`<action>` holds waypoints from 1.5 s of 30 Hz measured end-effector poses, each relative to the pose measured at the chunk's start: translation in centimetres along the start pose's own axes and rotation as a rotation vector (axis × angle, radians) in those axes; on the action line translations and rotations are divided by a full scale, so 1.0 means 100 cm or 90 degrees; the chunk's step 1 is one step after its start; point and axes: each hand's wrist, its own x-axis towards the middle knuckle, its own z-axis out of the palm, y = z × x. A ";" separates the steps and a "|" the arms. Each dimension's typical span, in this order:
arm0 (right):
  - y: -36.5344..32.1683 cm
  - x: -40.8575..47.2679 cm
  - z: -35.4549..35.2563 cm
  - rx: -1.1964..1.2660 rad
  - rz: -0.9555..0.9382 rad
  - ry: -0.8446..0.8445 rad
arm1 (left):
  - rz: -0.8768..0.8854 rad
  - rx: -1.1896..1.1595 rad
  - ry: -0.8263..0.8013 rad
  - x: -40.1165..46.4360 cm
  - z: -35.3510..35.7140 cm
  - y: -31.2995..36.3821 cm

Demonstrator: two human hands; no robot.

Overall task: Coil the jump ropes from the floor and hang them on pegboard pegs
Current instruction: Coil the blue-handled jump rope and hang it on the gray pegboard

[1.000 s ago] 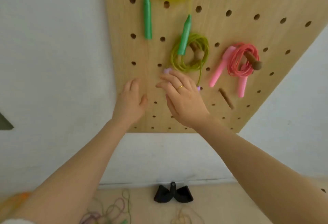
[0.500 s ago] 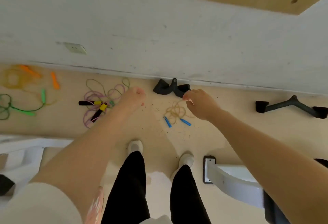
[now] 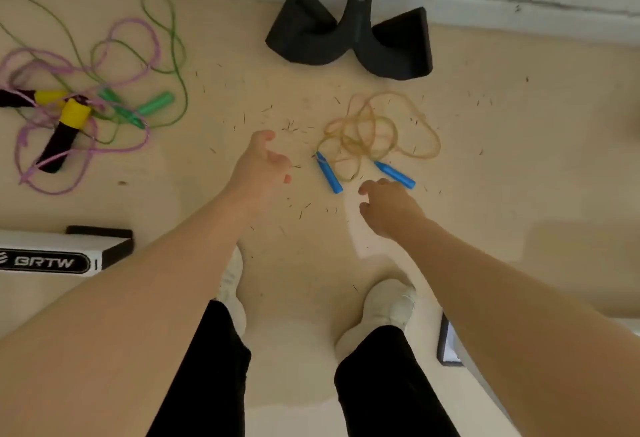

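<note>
- Head view, looking straight down at my legs, white shoes and a beige floor (image 3: 519, 159).
- My left hand (image 3: 259, 166) and right hand (image 3: 384, 204) both reach down, fingers loosely spread, holding nothing.
- Between and just beyond them lies a tan jump rope (image 3: 377, 128) with blue handles (image 3: 329, 173), uncoiled in loose loops. My right hand is just beside one handle.
- Farther left, a green rope (image 3: 166, 55) and a purple rope (image 3: 135, 31) with black-and-yellow handles lie tangled together.
- A black attachment (image 3: 349, 38) sits against the wall.
- The pegboard is out of sight. I judge at least three ropes remain to coil and hang.
</note>
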 end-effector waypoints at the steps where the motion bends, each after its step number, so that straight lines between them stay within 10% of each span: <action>1: -0.005 0.025 0.016 0.003 -0.006 0.019 | 0.014 0.004 0.007 0.017 0.006 -0.015; 9: -0.039 0.148 0.093 0.064 0.080 0.167 | 0.081 0.004 -0.011 0.081 0.012 -0.108; 14: -0.035 0.138 0.071 0.260 0.060 0.061 | 0.071 -0.047 0.017 0.071 0.006 -0.106; 19: -0.042 0.048 0.006 0.559 -0.034 -0.040 | 0.065 -0.086 -0.030 0.008 -0.002 -0.044; 27: -0.050 -0.133 -0.128 0.258 -0.227 0.011 | 0.041 -0.086 -0.172 -0.122 -0.028 0.106; 34: -0.054 -0.266 -0.220 0.064 -0.362 0.037 | 0.122 -0.364 -0.082 -0.248 -0.080 0.200; 39: -0.048 -0.350 -0.291 0.261 -0.256 0.274 | 0.200 -0.376 -0.081 -0.360 -0.121 0.250; 45: -0.080 -0.456 -0.354 0.279 -0.513 0.289 | 0.362 -0.350 -0.107 -0.488 -0.158 0.288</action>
